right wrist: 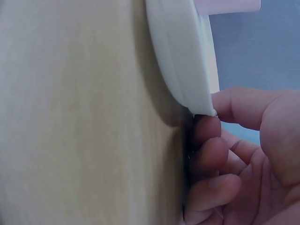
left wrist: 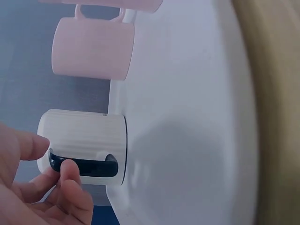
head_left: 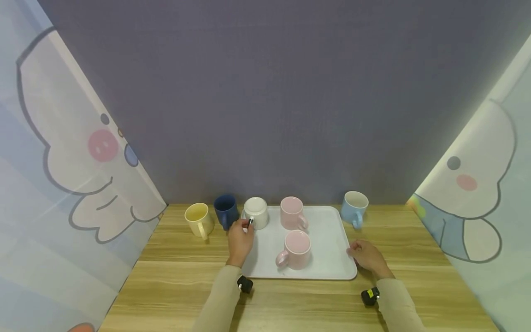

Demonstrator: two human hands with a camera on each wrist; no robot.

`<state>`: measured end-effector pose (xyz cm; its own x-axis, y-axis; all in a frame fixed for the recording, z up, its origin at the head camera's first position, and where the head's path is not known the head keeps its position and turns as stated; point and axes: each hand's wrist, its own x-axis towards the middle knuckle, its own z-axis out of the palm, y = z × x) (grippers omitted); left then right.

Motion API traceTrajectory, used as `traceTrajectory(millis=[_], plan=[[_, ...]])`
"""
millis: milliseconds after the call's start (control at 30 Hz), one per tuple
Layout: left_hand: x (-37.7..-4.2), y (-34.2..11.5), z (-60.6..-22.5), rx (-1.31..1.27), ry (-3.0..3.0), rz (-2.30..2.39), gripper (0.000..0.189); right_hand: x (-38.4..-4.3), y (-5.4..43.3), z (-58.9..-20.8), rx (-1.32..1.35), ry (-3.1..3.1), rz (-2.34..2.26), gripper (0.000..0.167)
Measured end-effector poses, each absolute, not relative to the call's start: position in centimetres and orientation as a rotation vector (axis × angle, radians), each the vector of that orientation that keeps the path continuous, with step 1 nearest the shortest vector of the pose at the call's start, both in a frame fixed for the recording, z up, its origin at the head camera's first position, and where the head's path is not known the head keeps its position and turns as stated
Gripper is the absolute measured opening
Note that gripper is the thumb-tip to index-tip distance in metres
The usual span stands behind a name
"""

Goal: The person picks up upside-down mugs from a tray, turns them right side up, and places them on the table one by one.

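An upside-down white mug (head_left: 258, 213) with a black handle (left wrist: 93, 167) stands at the back left of the white tray (head_left: 327, 240). My left hand (head_left: 240, 242) has thumb and fingers at that handle, pinching it. Two pink mugs, one at the back (head_left: 292, 213) and one nearer the front (head_left: 297, 251), also stand upside down on the tray. At the tray's right edge, my right hand (head_left: 367, 256) grips the rim, thumb on top and fingertips beneath, as the right wrist view shows.
Left of the tray stand a yellow mug (head_left: 198, 220) and a dark blue mug (head_left: 226, 213), mouths up. A light blue mug (head_left: 353, 210) stands upright behind my right hand. A grey wall (head_left: 265, 101) rises behind the wooden table (head_left: 290, 304).
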<state>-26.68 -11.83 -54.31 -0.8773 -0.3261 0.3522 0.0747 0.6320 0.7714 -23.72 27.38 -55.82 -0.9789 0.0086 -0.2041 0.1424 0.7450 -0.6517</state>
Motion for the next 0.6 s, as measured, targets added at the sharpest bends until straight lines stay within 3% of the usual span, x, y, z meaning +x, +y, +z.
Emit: traceTrajectory(millis=[600], plan=[[-27.9, -12.1, -54.5, 0.194, -2.441, -1.458, 0.017, -23.6, 27.3, -55.8, 0.088, 2.787, -1.026, 0.016]])
